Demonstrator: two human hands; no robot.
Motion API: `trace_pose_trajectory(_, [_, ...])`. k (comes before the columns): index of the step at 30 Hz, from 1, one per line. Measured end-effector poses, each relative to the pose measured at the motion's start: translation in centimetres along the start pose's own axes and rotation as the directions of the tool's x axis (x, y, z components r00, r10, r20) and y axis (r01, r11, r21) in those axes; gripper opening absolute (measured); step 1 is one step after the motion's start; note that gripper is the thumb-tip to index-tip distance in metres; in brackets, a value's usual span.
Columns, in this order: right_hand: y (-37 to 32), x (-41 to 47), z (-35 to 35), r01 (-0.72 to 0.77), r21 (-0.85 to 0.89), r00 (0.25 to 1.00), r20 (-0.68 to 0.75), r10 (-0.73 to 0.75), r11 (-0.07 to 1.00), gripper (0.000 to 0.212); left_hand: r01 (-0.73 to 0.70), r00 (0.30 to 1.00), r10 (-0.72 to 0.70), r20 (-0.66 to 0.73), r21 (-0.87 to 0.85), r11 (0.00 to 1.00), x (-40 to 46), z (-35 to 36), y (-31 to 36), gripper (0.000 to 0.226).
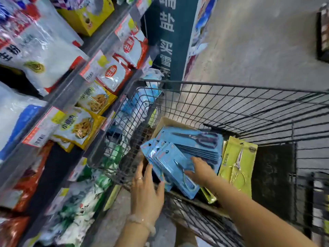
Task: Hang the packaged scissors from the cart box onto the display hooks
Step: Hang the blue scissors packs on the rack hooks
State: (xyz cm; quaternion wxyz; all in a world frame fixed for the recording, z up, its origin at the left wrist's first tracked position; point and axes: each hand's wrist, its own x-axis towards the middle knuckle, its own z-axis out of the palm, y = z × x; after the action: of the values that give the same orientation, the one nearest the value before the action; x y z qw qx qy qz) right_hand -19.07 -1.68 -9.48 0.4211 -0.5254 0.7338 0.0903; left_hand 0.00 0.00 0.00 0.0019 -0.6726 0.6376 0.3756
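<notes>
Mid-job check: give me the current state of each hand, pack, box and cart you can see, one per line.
Left hand: fingers against the fanned packs' left edge, steadying them.
Right hand: lying on the fanned packs, thumb under the top pack.
Fanned bundle of blue carded scissors packs: lifted, tilted, between both hands.
Flat stack of blue scissors packs: lying in the box.
Brown cardboard box: open, inside the cart.
Yellow-green carded packs: beside the box, untouched.
Black wire cart: parked against the shelves.
</notes>
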Motion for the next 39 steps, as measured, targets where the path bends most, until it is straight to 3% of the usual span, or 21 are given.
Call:
trace_pose_trajectory(5, [1.3,2.3,0.4,0.036,0.019,0.999,0.027,-0.037,0.999,0.06,0.097,0.992,-0.104,0.071,0.09,0.991,1.8,1.8,1.3,0.061])
trace_pose_trajectory(9, [1.9,3.9,0.3,0.085,-0.099,0.996,-0.014,-0.086,0.991,0.064,0.234,0.96,-0.223,0.167,-0.045,0.971,6.3,3.5,2.8,0.063])
trace_pose_trajectory(12, [1.8,4.6,0.3,0.09,-0.117,0.996,-0.02,-0.093,0.989,0.065,0.426,0.896,-0.345,0.28,-0.321,0.846,8.1,5.0,3.6,0.052])
trace_pose_trajectory(14, [1.7,4.8,0.2,0.083,-0.074,0.996,-0.02,-0.085,0.994,0.065,0.521,0.851,-0.418,0.318,-0.404,0.752,8.3,5.6,4.0,0.042])
trace_pose_trajectory(17, [1.4,4.6,0.3,0.091,0.068,0.995,-0.047,-0.088,0.994,0.053,0.6,0.8,-0.497,0.337,-0.486,0.635,8.8,7.0,3.4,0.083])
trace_pose_trajectory(19, [1.1,4.5,0.3,0.088,0.269,0.996,-0.043,-0.079,0.959,0.039,0.615,0.786,-0.516,0.342,-0.525,0.588,9.0,7.4,3.0,0.083])
trace_pose_trajectory(21, [0.8,4.4,-0.3,0.011,0.585,1.0,0.006,-0.018,0.811,0.035,0.614,0.784,-0.52,0.339,-0.55,0.567,8.7,6.3,3.7,0.069])
trace_pose_trajectory(23, [0.6,4.7,-1.4,-0.042,0.81,0.999,0.035,0.024,0.585,0.034,0.611,0.78,-0.541,0.316,-0.57,0.549,8.7,5.8,3.8,0.07])
trace_pose_trajectory(26, [-1.1,4.6,-3.5,-0.047,0.943,0.995,0.072,-0.062,0.328,0.027,0.576,0.795,-0.536,0.283,-0.63,0.521,8.7,5.8,3.6,0.066])
trace_pose_trajectory(28, [-2.6,4.4,-4.2,-0.031,0.95,0.991,0.07,-0.117,0.31,0.024,0.514,0.829,-0.509,0.232,-0.675,0.53,9.0,5.7,3.4,0.045])
trace_pose_trajectory(30, [-3.4,4.4,-3.9,0.005,0.917,0.984,0.066,-0.164,0.399,0.019,0.479,0.837,-0.515,0.186,-0.704,0.524,9.3,5.6,3.3,0.027])
trace_pose_trajectory(32, [-3.4,4.5,-3.1,0.071,0.81,0.987,0.027,-0.157,0.583,0.004,0.471,0.811,-0.565,0.154,-0.745,0.472,9.6,5.4,2.9,0.022])
trace_pose_trajectory(33, [-3.0,4.6,-2.8,0.095,0.718,0.992,-0.007,-0.129,0.69,0.011,0.471,0.796,-0.59,0.137,-0.752,0.461,9.6,5.2,2.6,0.021])
trace_pose_trajectory(36, [-1.0,4.7,-1.6,0.124,0.227,0.992,-0.061,-0.113,0.966,0.028,0.478,0.773,-0.627,0.097,-0.739,0.476,9.6,4.8,1.9,0.016])
trace_pose_trajectory(39, [0.6,4.0,0.2,0.152,-0.213,0.988,0.053,-0.144,0.965,0.056,0.47,0.78,-0.62,0.086,-0.736,0.488,9.6,4.5,1.6,0.006])
